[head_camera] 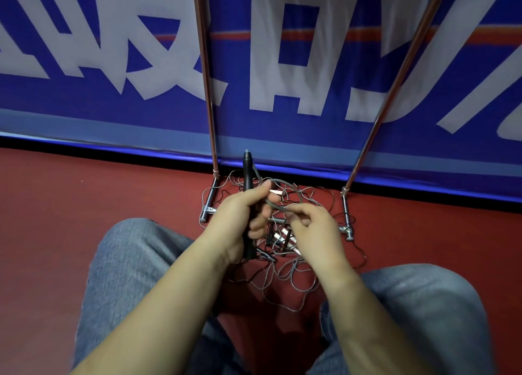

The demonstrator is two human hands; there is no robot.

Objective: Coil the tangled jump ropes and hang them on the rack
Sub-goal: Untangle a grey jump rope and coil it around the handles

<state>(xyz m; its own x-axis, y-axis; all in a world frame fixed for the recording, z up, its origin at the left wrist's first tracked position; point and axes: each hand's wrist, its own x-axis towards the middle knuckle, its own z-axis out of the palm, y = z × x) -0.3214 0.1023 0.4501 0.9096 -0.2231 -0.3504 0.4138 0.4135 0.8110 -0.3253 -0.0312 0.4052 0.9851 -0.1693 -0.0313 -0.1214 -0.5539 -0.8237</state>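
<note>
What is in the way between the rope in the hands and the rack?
Nothing solid. The black-handled grey jump rope is gripped by the left hand, but it trails into the tangled grey rope pile around the metal rack.

Rack poles [207, 92] run off the top edge; tangled ropes [282, 278] blurred

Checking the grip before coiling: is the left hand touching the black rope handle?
Touching. The head view shows the left hand with fingers curled round the black handle, which sticks out above and below the fist.
</note>
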